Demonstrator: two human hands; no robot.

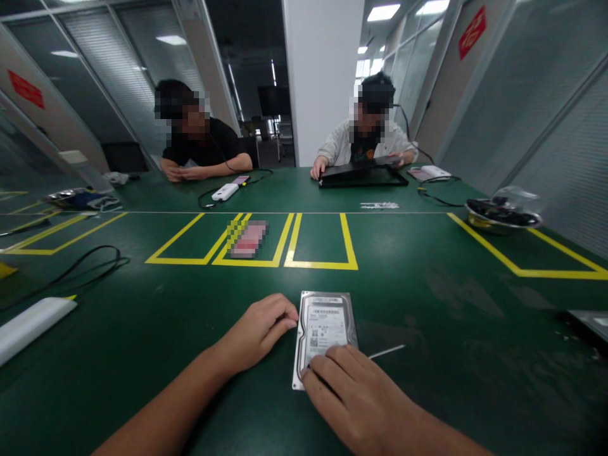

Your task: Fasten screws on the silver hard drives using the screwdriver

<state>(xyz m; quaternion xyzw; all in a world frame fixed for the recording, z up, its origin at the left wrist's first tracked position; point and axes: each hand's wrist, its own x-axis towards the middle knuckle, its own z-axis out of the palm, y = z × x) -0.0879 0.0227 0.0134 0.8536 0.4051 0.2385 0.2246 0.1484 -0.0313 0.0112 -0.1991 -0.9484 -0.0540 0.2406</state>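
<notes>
A silver hard drive (pixel 327 320) with a white printed label lies flat on the green table in front of me. My left hand (pixel 266 326) is closed, its bent fingertips against the drive's left edge near the far corner. Over the drive's near right part, my right hand (pixel 349 392) is closed with curled fingers, their tips low on the drive by its near left side. A thin metal rod (pixel 388 351) sticks out to the right from behind this hand, in line with the fingertips; its other end and kind are hidden.
Yellow tape frames (pixel 323 265) mark the table, one with a blurred pink phone (pixel 249 239). Two people sit opposite; one handles a black frame (pixel 363 176). A bowl of parts (pixel 503 214) stands right, a dark-edged metal device (pixel 589 326) nearer; a white device (pixel 35 326) and cable lie left.
</notes>
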